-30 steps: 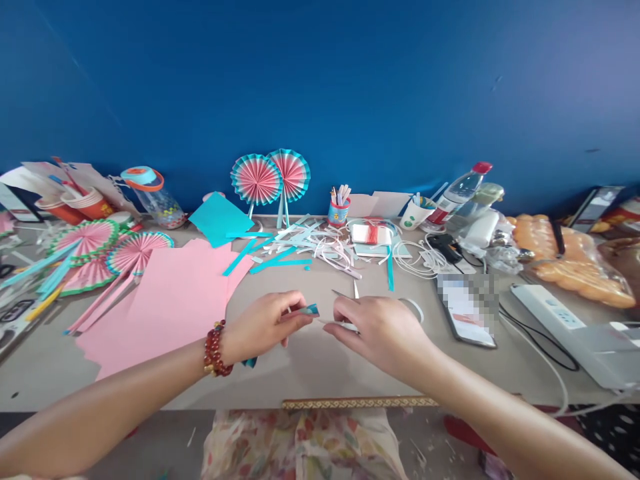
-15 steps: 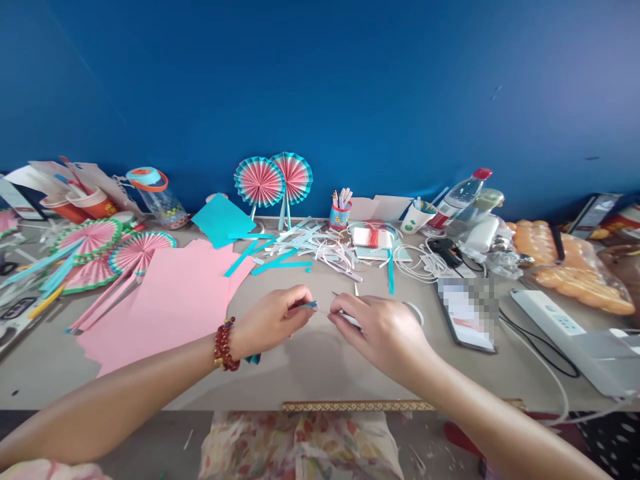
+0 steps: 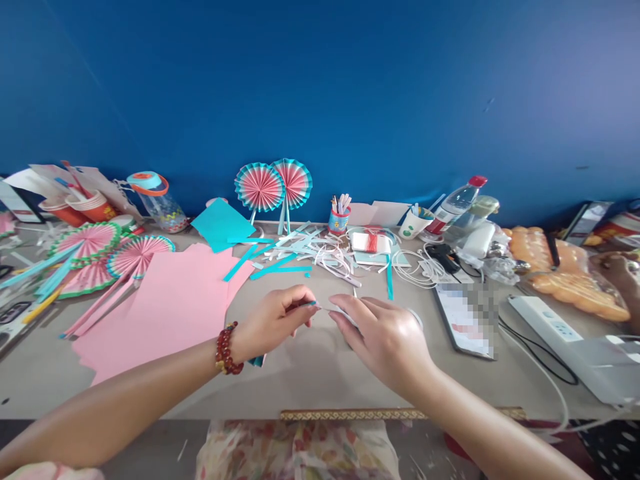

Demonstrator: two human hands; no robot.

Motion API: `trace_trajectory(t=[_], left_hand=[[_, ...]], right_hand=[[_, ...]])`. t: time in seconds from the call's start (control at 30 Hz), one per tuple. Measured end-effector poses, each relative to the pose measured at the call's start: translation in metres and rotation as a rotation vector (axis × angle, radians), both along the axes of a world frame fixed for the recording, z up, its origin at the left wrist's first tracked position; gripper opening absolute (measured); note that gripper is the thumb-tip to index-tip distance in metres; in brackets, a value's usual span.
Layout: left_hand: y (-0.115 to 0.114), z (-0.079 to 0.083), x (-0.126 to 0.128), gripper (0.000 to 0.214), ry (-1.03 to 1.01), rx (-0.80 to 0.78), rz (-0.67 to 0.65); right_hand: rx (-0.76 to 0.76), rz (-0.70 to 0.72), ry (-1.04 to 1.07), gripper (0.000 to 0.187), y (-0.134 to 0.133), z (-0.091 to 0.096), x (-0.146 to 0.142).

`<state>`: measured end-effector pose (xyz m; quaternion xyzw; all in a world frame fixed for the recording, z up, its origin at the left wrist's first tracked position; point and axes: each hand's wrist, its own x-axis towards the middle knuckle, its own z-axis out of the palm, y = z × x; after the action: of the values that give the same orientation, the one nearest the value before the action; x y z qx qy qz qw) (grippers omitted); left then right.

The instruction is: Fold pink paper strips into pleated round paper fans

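My left hand (image 3: 273, 320), with a red bead bracelet on the wrist, is closed in a pinch on a small folded blue paper strip (image 3: 309, 304) above the grey table (image 3: 320, 380). The strip's other end shows below that hand. My right hand (image 3: 383, 337) is closed next to it, fingertips almost touching the strip, holding a thin white piece I cannot make out. Both hands hover near the table's front middle.
Pink paper sheets (image 3: 170, 307) lie left. Pink-and-blue paper fans (image 3: 273, 187) stand at the back; more fans (image 3: 100, 250) lie at the left. Cut paper strips (image 3: 300, 250), a pen cup (image 3: 339, 217), a phone (image 3: 463, 317), a water bottle (image 3: 453, 203) and a power strip (image 3: 543, 320) crowd the back and right.
My hands have drawn closer together, the left turning the blue strip so less of it shows. The view has tilted slightly upward.
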<state>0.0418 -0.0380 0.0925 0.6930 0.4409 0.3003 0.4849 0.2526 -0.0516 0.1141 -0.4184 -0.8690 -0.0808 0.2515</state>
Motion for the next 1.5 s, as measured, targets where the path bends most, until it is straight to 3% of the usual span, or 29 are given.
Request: trace_trajectory(t=[0.33, 0.63, 0.83, 0.93, 1.07, 1.13, 1.2, 1.27, 1.37, 1.5], left_hand=[[0.004, -0.008, 0.003, 0.020, -0.176, -0.097, 0.015], [0.001, -0.020, 0.013, 0.022, -0.299, -0.183, 0.138], [-0.005, -0.025, 0.018, 0.024, -0.391, -0.336, 0.170], [-0.008, -0.025, 0.017, 0.025, -0.347, -0.302, 0.169], [-0.003, -0.029, -0.001, 0.024, -0.161, -0.070, 0.203], [0.003, -0.030, -0.016, 0.025, -0.121, -0.023, 0.320], [0.008, -0.028, -0.028, 0.027, -0.169, -0.085, 0.436], [0.010, -0.026, -0.031, 0.027, -0.252, -0.132, 0.436], [0.009, -0.022, -0.021, 0.026, -0.383, -0.202, 0.377], [0.007, -0.022, -0.004, 0.020, -0.526, -0.300, 0.304]], right_hand=[[0.117, 0.123, 0.056, 0.017, 0.002, -0.002, -0.003], [0.043, 0.207, 0.091, 0.021, 0.010, -0.022, 0.002], [-0.009, 0.216, 0.164, 0.018, 0.012, -0.025, 0.003], [0.005, 0.212, 0.155, 0.017, 0.011, -0.027, 0.002], [-0.005, 0.221, 0.140, 0.016, 0.012, -0.027, 0.013], [-0.044, 0.178, 0.189, 0.015, 0.013, -0.024, 0.026], [-0.135, 0.093, 0.273, 0.013, 0.014, -0.021, 0.038], [-0.248, 0.030, 0.348, 0.015, 0.015, -0.019, 0.045], [-0.381, 0.048, 0.424, 0.018, 0.015, -0.020, 0.040], [-0.441, 0.092, 0.479, 0.014, 0.014, -0.023, 0.028]])
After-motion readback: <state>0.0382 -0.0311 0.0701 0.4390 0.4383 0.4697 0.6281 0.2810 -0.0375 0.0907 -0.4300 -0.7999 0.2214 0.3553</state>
